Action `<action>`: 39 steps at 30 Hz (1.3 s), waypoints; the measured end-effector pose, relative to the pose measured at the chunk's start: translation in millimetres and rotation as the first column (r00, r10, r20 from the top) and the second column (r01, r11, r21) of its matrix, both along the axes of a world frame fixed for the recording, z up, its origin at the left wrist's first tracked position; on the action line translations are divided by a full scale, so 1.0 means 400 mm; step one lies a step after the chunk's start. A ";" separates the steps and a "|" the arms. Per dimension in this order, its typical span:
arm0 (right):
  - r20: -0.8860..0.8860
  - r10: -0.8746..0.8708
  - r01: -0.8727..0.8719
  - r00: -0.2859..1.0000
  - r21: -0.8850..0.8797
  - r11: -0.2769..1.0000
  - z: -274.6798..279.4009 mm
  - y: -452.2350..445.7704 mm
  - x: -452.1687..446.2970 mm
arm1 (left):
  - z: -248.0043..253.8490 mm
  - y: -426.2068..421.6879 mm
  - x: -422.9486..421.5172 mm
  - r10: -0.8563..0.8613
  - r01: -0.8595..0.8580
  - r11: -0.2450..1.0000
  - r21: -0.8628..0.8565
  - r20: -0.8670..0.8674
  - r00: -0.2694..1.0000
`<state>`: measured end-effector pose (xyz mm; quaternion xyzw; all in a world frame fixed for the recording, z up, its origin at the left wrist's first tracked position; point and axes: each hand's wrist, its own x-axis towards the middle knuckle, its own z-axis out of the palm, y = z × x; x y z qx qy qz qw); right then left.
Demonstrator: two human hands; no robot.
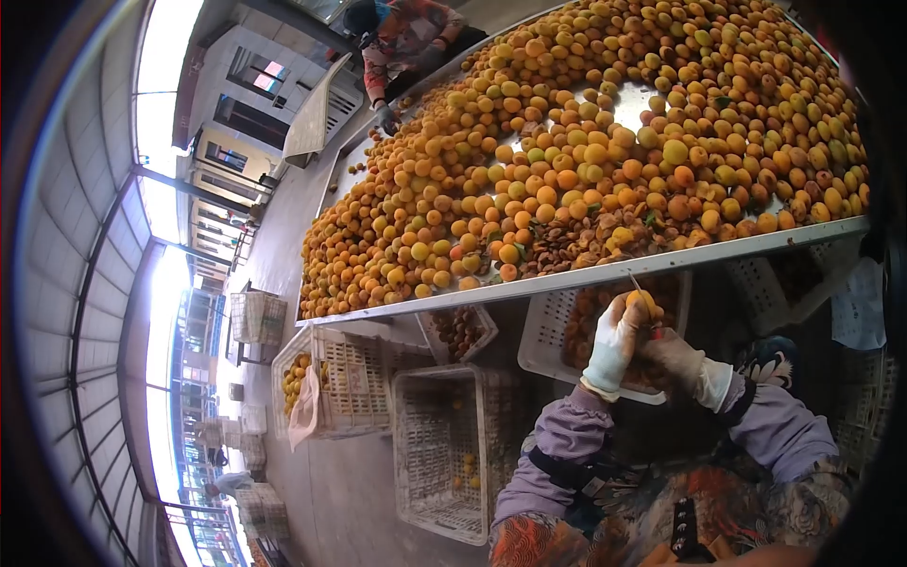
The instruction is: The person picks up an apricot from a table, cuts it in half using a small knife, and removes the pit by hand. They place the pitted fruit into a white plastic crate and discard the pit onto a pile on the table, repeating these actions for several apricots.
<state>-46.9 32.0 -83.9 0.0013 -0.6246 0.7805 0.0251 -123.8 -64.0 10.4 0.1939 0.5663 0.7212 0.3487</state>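
Note:
Just below the table's near edge, my left hand (pixel 612 348), in a white glove with bare fingertips, is closed on a yellow-orange apricot (pixel 641 304). My right hand (pixel 678 357), also gloved, is closed right beside it. A bit of red, apparently a handle, shows at its fingers, and a thin pointed blade (pixel 634 281) sticks out past the apricot, so it seems to grip a small knife. The fingers hide most of that tool. Beneath both hands a white crate (pixel 540 340) holds orange-brown fruit pieces.
A metal-edged table (pixel 586 280) carries heaped apricots (pixel 529 180) and a pile of brown pits (pixel 559 253). Plastic crates stand below, one (pixel 439 454) with a few fruits and another (pixel 354 378) holding more. Across the table a co-worker (pixel 402 47) reaches into the fruit.

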 end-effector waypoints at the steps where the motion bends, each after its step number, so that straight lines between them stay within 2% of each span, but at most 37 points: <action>1: 0.000 -0.003 0.003 1.000 0.002 1.000 0.022 0.002 0.005 | -0.015 -0.001 -0.003 -0.008 0.008 1.000 -0.024 0.010 1.000; 2: 0.280 0.029 0.014 0.960 -0.151 0.988 0.072 0.002 0.011 | -0.017 0.000 -0.005 -0.014 0.014 0.999 -0.046 0.018 1.000; 3: 0.528 0.100 0.069 0.843 -0.291 0.954 0.123 0.004 0.018 | -0.017 0.002 -0.004 -0.016 0.017 0.999 -0.044 0.016 1.000; 4: 0.528 0.097 0.072 0.844 -0.290 0.954 0.173 0.014 0.022 | -0.011 0.005 0.001 0.004 -0.004 0.999 -0.044 -0.011 1.000; 6: 0.645 0.243 0.085 0.724 -0.433 0.898 0.249 0.036 0.023 | 0.006 0.010 0.012 0.024 -0.026 0.999 -0.044 -0.035 0.999; 9: 0.612 0.295 0.028 0.733 -0.461 0.887 0.245 0.046 0.023 | 0.021 0.015 0.012 0.045 -0.049 0.998 -0.049 -0.077 0.996; 11: 0.612 0.268 0.051 0.744 -0.453 0.890 0.235 0.043 0.023 | -0.001 0.009 0.005 0.034 -0.043 0.997 -0.066 -0.132 0.991; 13: 0.616 0.240 0.080 0.750 -0.445 0.892 0.186 0.018 0.017 | -0.021 0.003 0.000 0.033 -0.038 0.997 -0.069 -0.082 0.996; 15: 0.330 -0.013 0.092 0.944 -0.226 0.970 0.093 -0.020 0.011 | -0.032 0.009 0.005 0.042 -0.046 0.995 -0.092 -0.042 0.998; 16: 0.310 0.069 -0.077 0.948 0.013 0.997 0.167 0.014 0.024 | -0.027 0.007 -0.001 0.030 -0.042 0.988 -0.151 -0.078 0.996; 18: 0.532 0.108 0.090 0.840 -0.333 0.938 0.127 -0.007 0.011 | -0.019 0.004 -0.007 0.021 -0.050 0.986 -0.160 -0.181 0.983; 20: 0.607 0.175 -0.003 0.775 -0.273 0.962 0.226 0.035 0.017 | -0.014 0.005 -0.002 0.043 -0.063 0.991 -0.118 -0.170 0.985; 22: 0.600 0.221 -0.008 0.769 -0.336 0.942 0.230 0.043 0.014 | -0.004 0.012 0.007 0.104 -0.120 0.990 -0.079 -0.177 0.979; 24: 0.614 0.178 0.041 0.769 -0.325 0.945 0.236 0.041 0.020 | -0.003 0.007 0.003 0.061 -0.094 0.988 -0.123 -0.250 0.966; 28: 0.591 0.223 0.027 0.775 -0.385 0.923 0.214 0.033 0.016 | -0.009 0.007 0.004 0.024 -0.049 0.984 -0.171 -0.144 0.989; 30: 0.591 0.177 0.037 0.787 -0.331 0.943 0.227 0.032 0.017 | -0.014 0.008 0.008 0.047 -0.032 0.991 -0.129 0.115 0.992; 32: 0.607 0.164 0.070 0.778 -0.343 0.937 0.226 0.028 0.011 | -0.005 0.009 0.006 0.041 -0.021 0.987 -0.159 0.121 0.992; 34: 0.603 0.175 0.019 0.778 -0.300 0.954 0.226 0.034 0.014 | -0.001 0.010 0.011 0.037 -0.029 0.987 -0.159 0.045 0.998; 36: 0.596 0.182 0.040 0.782 -0.339 0.940 0.222 0.035 0.014 | 0.003 0.019 0.020 0.035 -0.033 0.982 -0.185 0.003 0.999; 38: 0.645 0.192 0.029 0.740 -0.316 0.948 0.222 0.034 0.009 | -0.004 0.022 0.021 0.031 -0.101 0.961 -0.259 -0.261 0.965; 39: 0.646 0.194 0.030 0.738 -0.318 0.947 0.224 0.034 0.011 | -0.008 0.024 0.022 0.055 -0.119 0.962 -0.244 -0.253 0.966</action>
